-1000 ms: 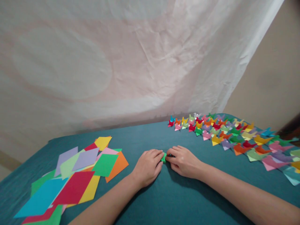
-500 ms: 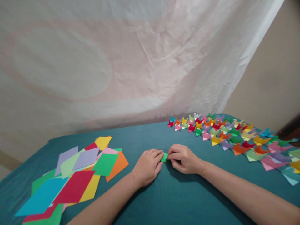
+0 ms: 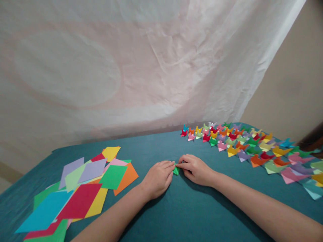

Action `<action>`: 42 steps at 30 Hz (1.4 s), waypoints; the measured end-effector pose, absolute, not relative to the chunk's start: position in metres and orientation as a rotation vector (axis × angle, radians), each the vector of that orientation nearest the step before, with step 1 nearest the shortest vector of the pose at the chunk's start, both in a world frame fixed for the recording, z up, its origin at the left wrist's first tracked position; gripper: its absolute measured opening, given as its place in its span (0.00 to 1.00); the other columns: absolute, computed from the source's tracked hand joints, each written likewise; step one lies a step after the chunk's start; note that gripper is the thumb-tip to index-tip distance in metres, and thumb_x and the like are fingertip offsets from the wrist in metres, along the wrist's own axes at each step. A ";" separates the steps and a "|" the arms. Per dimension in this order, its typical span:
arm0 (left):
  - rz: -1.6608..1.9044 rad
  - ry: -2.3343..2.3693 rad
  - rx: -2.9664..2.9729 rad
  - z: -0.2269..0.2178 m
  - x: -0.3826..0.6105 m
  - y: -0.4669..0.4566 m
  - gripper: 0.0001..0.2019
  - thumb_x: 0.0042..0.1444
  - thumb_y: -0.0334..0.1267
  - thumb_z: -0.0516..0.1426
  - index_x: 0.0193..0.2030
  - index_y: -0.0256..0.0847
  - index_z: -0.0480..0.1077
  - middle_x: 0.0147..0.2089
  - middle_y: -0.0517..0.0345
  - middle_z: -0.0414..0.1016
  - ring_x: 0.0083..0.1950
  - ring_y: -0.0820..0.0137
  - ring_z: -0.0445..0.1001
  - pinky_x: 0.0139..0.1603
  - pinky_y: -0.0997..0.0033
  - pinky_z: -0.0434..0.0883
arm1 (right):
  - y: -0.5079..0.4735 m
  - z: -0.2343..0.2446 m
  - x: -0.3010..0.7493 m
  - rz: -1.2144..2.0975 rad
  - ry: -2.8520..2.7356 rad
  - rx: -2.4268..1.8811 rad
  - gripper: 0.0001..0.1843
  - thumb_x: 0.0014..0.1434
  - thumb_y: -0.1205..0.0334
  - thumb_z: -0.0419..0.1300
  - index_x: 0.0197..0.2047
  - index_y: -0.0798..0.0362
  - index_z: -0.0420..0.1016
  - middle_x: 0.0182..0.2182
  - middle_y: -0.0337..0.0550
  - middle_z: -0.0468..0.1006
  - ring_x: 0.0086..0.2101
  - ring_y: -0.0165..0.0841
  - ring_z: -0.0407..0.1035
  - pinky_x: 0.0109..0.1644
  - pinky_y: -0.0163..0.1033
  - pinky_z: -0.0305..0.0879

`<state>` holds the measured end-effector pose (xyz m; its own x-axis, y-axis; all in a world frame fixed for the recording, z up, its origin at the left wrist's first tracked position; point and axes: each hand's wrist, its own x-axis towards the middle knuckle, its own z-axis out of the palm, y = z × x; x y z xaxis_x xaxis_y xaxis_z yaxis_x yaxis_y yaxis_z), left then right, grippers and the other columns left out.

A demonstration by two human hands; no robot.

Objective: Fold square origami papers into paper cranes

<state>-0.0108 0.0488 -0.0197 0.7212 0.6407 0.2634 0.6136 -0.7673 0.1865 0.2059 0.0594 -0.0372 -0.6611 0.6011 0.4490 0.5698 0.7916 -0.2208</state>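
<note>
A small folded piece of green origami paper [image 3: 176, 171] lies on the teal cloth between my hands. My left hand [image 3: 159, 178] rests on the cloth, its fingers together and their tips holding the paper's left side. From the right, my right hand [image 3: 196, 170] reaches in with the index finger stretched onto the paper's upper edge. Its other fingers are curled, and the thumb sits low beside the paper. Fingertips hide part of the folds.
Loose coloured paper squares [image 3: 82, 201] overlap in a pile at the left. Rows of small folded paper birds [image 3: 257, 159] stand along the right side. The teal cloth [image 3: 151, 144] covers the table, and a pale hanging sheet [image 3: 141, 67] closes off the back.
My right hand has shifted slightly left, its index finger now straighter and over the paper's top edge. More of the paper's lower part shows. My left hand has barely moved.
</note>
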 end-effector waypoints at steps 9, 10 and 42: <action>0.465 1.020 2.891 -0.020 -0.010 0.049 0.17 0.62 0.34 0.46 0.56 0.39 0.66 0.58 0.51 0.68 0.57 0.66 0.66 0.59 0.60 0.63 | 0.059 -0.034 0.201 -0.097 -2.569 -0.922 0.13 0.55 0.75 0.53 0.40 0.54 0.76 0.36 0.45 0.72 0.37 0.33 0.64 0.40 0.38 0.60; 0.469 1.026 2.891 -0.020 -0.009 0.049 0.17 0.62 0.34 0.46 0.56 0.39 0.66 0.58 0.51 0.68 0.57 0.65 0.66 0.59 0.60 0.63 | 0.058 -0.033 0.200 -0.113 -2.579 -0.915 0.12 0.56 0.74 0.53 0.39 0.54 0.76 0.36 0.45 0.71 0.36 0.33 0.63 0.40 0.38 0.59; 0.457 0.997 2.828 -0.021 -0.013 0.051 0.18 0.59 0.31 0.49 0.56 0.41 0.66 0.58 0.54 0.67 0.57 0.62 0.63 0.57 0.58 0.62 | 0.047 -0.037 0.199 0.192 -2.358 -0.630 0.15 0.50 0.77 0.51 0.35 0.53 0.75 0.32 0.43 0.73 0.33 0.33 0.64 0.38 0.39 0.61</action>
<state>-0.0130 0.0513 -0.0213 0.7394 0.6273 0.2446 0.5945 -0.7788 0.2001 0.1992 0.0470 -0.0367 -0.6522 0.4884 0.5797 0.3881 0.8721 -0.2981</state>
